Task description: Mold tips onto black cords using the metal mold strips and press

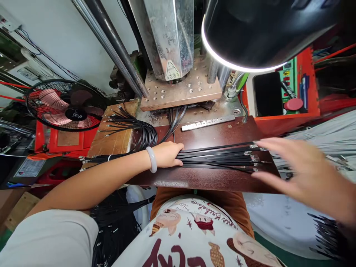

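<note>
A bundle of flat black cables [211,157] lies across the dark brown board [194,180], with silvery connectors [253,157] fanned out at its right end. My left hand [168,155], with a pale bracelet at the wrist, grips the bundle near its middle from above. At the connector ends, my right hand [300,170] is spread, thumb apart from the fingers and slightly blurred; nothing shows in it. Behind my left wrist, more black cables [147,131] curl over a wooden block. A slotted metal strip [208,123] lies farther back on the board.
A press [178,100] with a drilled metal plate stands behind the board. The black lamp [250,37] hangs at upper right. A fan [66,107] is on the left. An orange tray [286,118] holds a phone. Grey-white cables [333,133] lie to the right.
</note>
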Action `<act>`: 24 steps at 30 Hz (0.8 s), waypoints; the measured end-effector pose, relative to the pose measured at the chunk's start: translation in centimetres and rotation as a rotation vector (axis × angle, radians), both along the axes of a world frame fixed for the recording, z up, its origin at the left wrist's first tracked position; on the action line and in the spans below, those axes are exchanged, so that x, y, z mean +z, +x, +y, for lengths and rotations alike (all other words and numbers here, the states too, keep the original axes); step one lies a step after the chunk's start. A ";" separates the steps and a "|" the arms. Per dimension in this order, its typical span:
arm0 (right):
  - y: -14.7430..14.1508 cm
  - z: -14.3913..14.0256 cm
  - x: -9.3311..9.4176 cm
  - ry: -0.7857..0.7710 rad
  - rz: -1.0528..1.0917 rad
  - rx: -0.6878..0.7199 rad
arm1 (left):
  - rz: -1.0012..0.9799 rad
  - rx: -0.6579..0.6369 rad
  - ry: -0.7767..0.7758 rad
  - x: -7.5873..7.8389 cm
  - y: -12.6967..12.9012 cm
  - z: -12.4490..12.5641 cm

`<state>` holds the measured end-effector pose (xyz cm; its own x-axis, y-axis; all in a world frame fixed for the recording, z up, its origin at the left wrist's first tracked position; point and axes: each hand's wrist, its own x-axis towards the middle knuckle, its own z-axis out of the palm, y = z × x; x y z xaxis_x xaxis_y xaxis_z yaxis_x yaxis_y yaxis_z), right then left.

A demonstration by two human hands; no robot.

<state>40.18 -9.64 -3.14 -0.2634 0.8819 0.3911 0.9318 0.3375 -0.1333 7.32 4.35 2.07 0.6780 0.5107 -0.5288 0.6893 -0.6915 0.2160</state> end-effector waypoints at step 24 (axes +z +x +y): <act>-7.8 3.5 2.9 0.146 0.228 0.027 | -0.414 0.260 -0.812 -0.7 6.3 3.8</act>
<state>32.34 -6.14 -0.23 -0.1767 0.8058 0.5652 0.8738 0.3927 -0.2867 13.58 8.13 1.33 0.8082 0.2538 -0.5314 0.5611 -0.0581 0.8257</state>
